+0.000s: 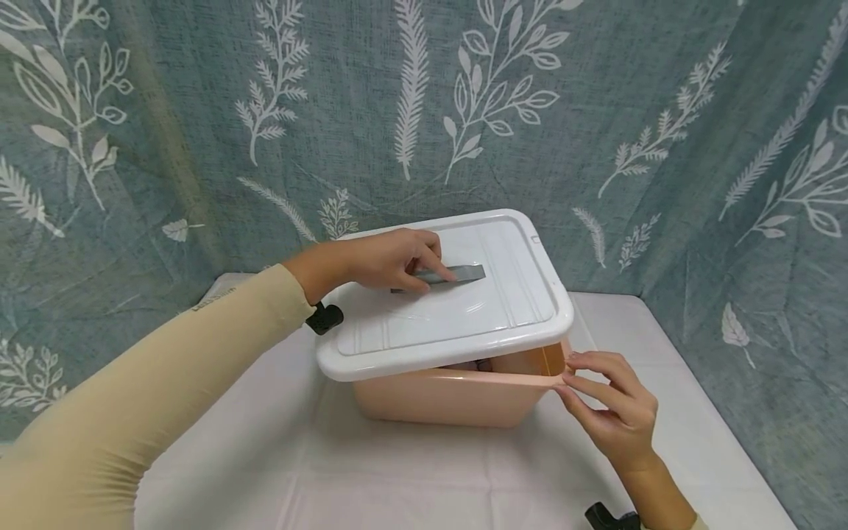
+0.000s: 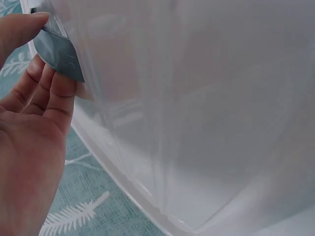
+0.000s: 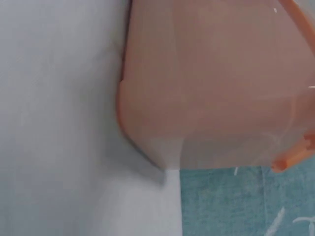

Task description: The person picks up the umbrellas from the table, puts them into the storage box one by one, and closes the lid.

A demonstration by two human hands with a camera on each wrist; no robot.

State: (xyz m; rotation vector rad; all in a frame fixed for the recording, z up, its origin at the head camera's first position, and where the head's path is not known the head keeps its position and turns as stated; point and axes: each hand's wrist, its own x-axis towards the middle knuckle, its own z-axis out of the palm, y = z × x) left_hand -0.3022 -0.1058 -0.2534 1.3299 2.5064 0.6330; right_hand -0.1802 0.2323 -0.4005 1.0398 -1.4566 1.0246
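A white plastic lid (image 1: 464,324) sits askew over a peach-pink storage box (image 1: 437,401), leaving a gap at the front right corner. My left hand (image 1: 397,258) grips the lid's grey handle (image 1: 467,273). In the left wrist view, the thumb and fingers of that hand (image 2: 34,113) close round the handle (image 2: 61,56) from both sides. The right hand (image 1: 616,412) pinches the box's rim at the front right corner. The right wrist view shows the box's wall (image 3: 211,73), but not the hand. Through the gap something small shows inside, too hidden to name.
The box stands on a table with a white cloth (image 1: 397,478). Behind and to the sides hangs a blue-green curtain (image 1: 371,96) with white leaf patterns. An orange clip-like part (image 3: 295,152) juts from the box's side.
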